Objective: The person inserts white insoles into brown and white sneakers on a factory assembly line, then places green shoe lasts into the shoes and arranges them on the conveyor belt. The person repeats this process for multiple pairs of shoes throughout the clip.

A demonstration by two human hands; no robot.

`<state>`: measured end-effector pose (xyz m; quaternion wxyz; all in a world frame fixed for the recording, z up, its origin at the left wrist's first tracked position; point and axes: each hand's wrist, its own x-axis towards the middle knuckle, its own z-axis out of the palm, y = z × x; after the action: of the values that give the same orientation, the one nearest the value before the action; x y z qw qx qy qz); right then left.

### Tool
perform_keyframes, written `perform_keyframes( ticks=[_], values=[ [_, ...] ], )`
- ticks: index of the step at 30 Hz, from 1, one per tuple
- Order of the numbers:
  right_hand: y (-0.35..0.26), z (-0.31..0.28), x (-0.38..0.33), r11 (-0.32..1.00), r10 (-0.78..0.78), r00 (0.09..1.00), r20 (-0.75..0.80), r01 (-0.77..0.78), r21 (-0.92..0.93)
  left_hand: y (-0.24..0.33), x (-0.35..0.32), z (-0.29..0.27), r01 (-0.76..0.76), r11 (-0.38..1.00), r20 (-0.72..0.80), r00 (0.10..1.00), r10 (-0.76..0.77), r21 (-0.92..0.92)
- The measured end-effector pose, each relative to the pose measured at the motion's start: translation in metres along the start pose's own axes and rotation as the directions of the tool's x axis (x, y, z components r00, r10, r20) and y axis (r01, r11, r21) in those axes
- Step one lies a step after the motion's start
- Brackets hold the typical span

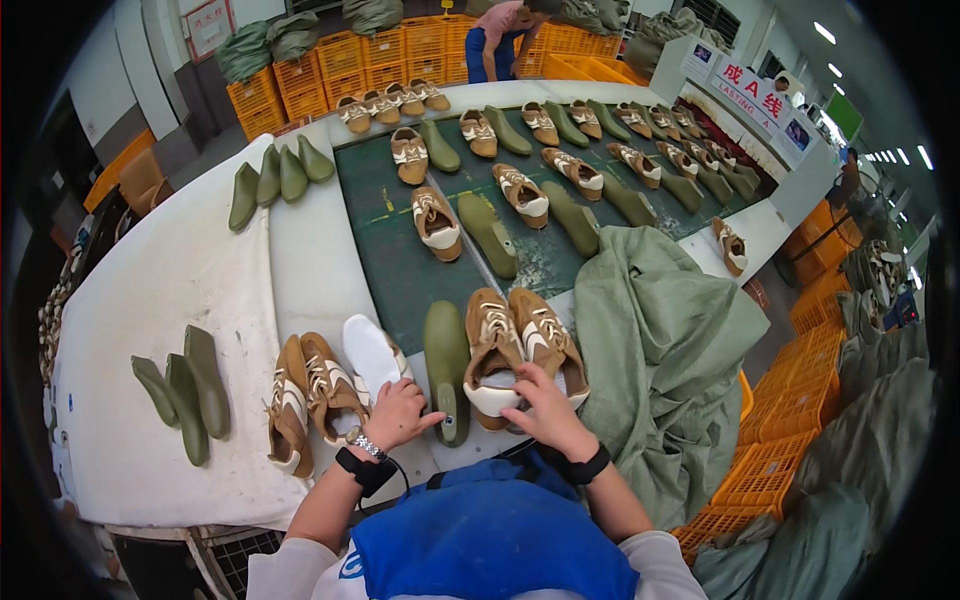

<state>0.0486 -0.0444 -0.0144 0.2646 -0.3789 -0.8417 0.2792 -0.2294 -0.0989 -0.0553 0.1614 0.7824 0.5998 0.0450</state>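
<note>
My left hand [397,416] rests at the heel end of a shoe [374,350] that shows its white sole. Its thumb stretches out toward the heel of a green shoe last [446,360]; the other fingers are partly hidden. My right hand [552,412] curls its thumb and fingers round the heel of a brown laced shoe [492,345] with a white heel patch. Tight against that one stands another brown shoe [548,340]. Left of my left hand are two more brown shoes, one tilted on its side [288,410] and one upright [325,375].
Several green lasts [204,375] lie on the white cloth [120,290] at left. Rows of shoes and lasts cover the green belt [385,245] ahead. A green cloth [660,350] drapes the table's right side. Orange crates [765,460] stand beyond; a person [500,40] bends at the back.
</note>
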Motion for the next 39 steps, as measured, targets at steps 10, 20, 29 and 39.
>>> perform_keyframes(
  ticks=[10,20,29,39],
  values=[
    [0.015,-0.018,-0.013,0.989,0.118,0.988,0.103,-0.126,0.076,0.037,0.004,0.003,0.276,0.939,0.009,0.960,-0.280,-0.203],
    [0.031,-0.016,-0.013,0.975,0.223,0.975,-0.008,-0.223,0.013,0.035,0.016,0.018,0.331,0.808,-0.068,0.908,-0.413,-0.487],
    [0.036,-0.030,-0.009,0.952,0.262,0.941,0.214,-0.288,0.104,-0.029,0.037,-0.059,0.072,-0.399,0.244,0.883,-0.400,-0.914],
    [0.039,-0.029,-0.010,0.941,0.291,0.927,0.235,-0.322,0.106,-0.120,0.189,-0.108,0.521,0.743,-0.155,0.766,-0.624,-0.420]
  ],
)
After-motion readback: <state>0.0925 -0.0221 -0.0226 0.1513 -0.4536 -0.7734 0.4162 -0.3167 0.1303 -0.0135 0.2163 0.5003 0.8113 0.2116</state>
